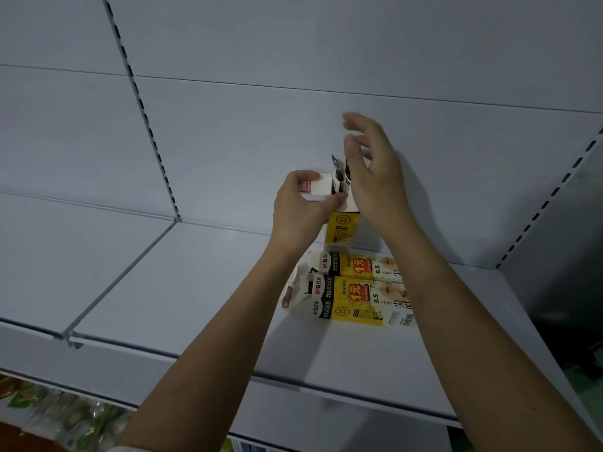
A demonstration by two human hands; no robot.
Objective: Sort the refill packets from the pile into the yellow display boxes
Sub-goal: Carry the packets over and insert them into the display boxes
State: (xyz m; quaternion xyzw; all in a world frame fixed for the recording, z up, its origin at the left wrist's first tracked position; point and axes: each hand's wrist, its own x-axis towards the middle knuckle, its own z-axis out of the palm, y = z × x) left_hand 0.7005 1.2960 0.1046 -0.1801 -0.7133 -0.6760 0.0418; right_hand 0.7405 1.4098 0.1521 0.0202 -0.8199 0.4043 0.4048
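A yellow and white display box (342, 228) stands upright at the back of the grey shelf (195, 288). Dark refill packets (339, 172) stick out of its open top. My left hand (300, 210) pinches the box's white top flap (321, 185) and holds it aside. My right hand (375, 171) hovers over the opening with loosely spread, blurred fingers, and its thumb side is at the packet tops. Two more yellow display boxes (354, 265) (355, 298) lie flat on the shelf in front, partly under my right forearm. No loose pile is in view.
The shelf's back panel and a slotted upright (143, 112) rise behind. Another slotted upright (551, 190) bounds the right side. Packaged green goods (65, 415) lie on the lower shelf at bottom left.
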